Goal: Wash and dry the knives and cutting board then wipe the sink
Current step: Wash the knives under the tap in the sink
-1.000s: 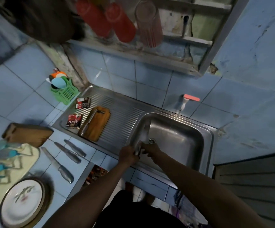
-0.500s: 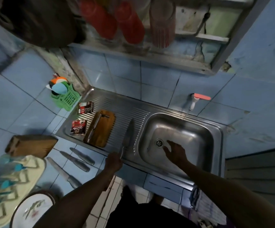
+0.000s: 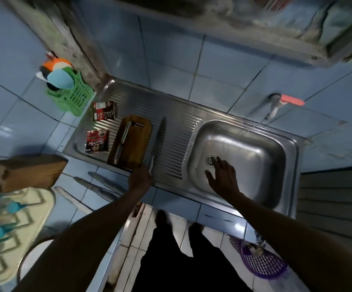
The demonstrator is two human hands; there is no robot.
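**Steel blade on the drainer, plenty left to wash**

Steel is laid against steel: a large knife [image 3: 159, 142] is held by its handle in the left hand [image 3: 139, 180], fingers curled round the grip, the blade stretched flat along the ribbed drainer of the sink [image 3: 287, 142], just beside the right edge of the cutting board [image 3: 138, 142]. It is judged to be a washed knife, set down to drain. The right hand [image 3: 221, 178] is spread over the basin near the drain [image 3: 209, 160], fingers straight and apart, nothing held. A thin stream is seen falling from the tap [image 3: 276, 104] at the basin's back edge.

The board lies on the drainer with a second knife [image 3: 123, 142] resting on top; whether either has been washed cannot be told. Three more knives [image 3: 103, 187] lie on the tiled counter left of the sink's front-left corner, near the knife block [image 3: 25, 172], blurred, apparently yet to be washed. No cloth is in view, so drying looks unstarted, and the sink wipe is judged still ahead. Two sachets [image 3: 104, 110] sit at the drainer's left edge and may need clearing before that.
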